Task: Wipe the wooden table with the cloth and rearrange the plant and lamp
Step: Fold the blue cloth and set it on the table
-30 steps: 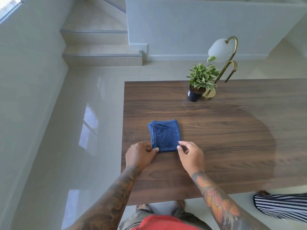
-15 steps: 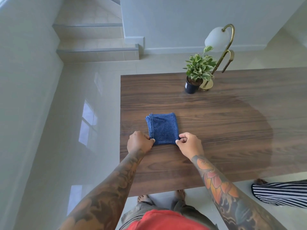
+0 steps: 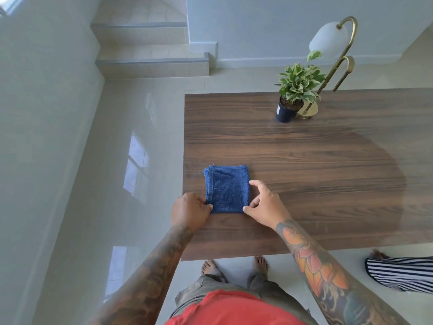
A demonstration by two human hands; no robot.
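Cloth: the folded dark blue terry cloth (image 3: 226, 189) lies flat on the brown wooden table (image 3: 328, 174), near its left edge; slightly longer running away from me, hemmed edge on the left.
Left hand: my left hand (image 3: 190, 211) pinches the cloth's near-left corner.
Right hand: my right hand (image 3: 266, 204) has fingers spread, tips touching the cloth's right edge, gripping nothing.
Plant and lamp: the green potted plant in a black pot (image 3: 294, 95) stands just beside the brass lamp with a white shade (image 3: 332, 57), near the far edge.
Room: bare wood stretches right of the cloth.
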